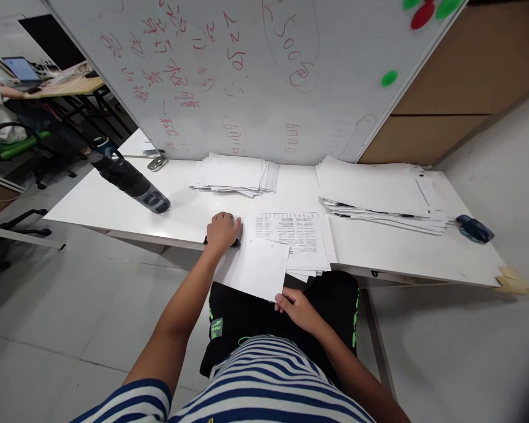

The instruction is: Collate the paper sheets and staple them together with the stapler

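The right hand (297, 308) is nearest, just below the pile of printed table sheets (296, 234). Its fingers pinch the near corner of a blank white paper sheet (256, 267), which overhangs the white counter (405, 249) edge beside that pile. Left of the pile, the left hand (223, 230) has its fingers clenched over a small black tool (237, 241) at the sheet's far corner. Behind-left of the pile lies a small white paper stack (235, 173), behind-right a large white paper stack (377, 191), and far left a dark cylindrical bottle (130, 179).
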